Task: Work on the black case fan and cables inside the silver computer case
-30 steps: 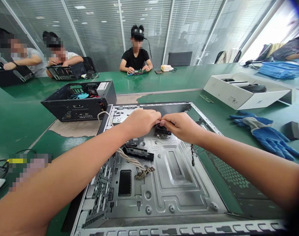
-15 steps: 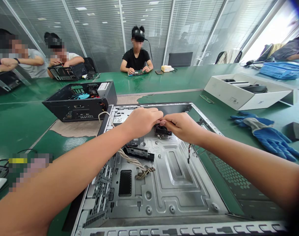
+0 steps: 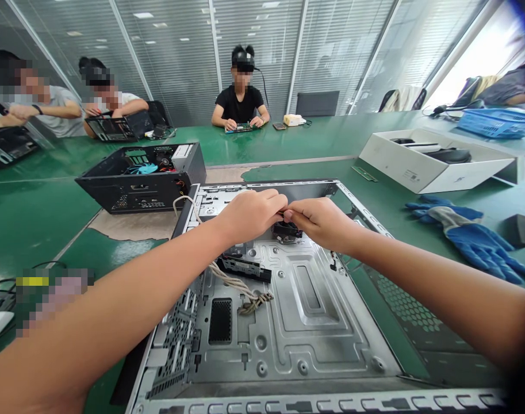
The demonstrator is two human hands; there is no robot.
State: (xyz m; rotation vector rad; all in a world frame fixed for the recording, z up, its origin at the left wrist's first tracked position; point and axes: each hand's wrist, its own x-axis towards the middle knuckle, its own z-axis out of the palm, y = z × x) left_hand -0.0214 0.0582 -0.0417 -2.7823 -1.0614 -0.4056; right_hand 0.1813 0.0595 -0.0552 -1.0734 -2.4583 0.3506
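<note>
My left hand (image 3: pixel 257 214) and my right hand (image 3: pixel 325 223) meet above the far part of an open metal computer case (image 3: pixel 348 362). Both are closed, fingertips pinched together around a thin cable that is mostly hidden by the fingers. A short dark cable end (image 3: pixel 333 261) hangs below my right wrist. Just under the fingers sits a round black part (image 3: pixel 287 231), perhaps a fan, partly covered by my hands. A beige bundle of twisted cables (image 3: pixel 236 283) and a black drive-like bracket (image 3: pixel 245 268) lie on the left of the case floor.
Beyond the case on the left stands a black computer case (image 3: pixel 141 184) with parts inside. To the right are a white box (image 3: pixel 435 167), blue gloves (image 3: pixel 473 238), and a dark block (image 3: pixel 518 230). Several people work around the green table (image 3: pixel 314 138).
The dark cable end below my right wrist has been drawn upward and hangs shorter. Both hands stay pinched in nearly the same place.
</note>
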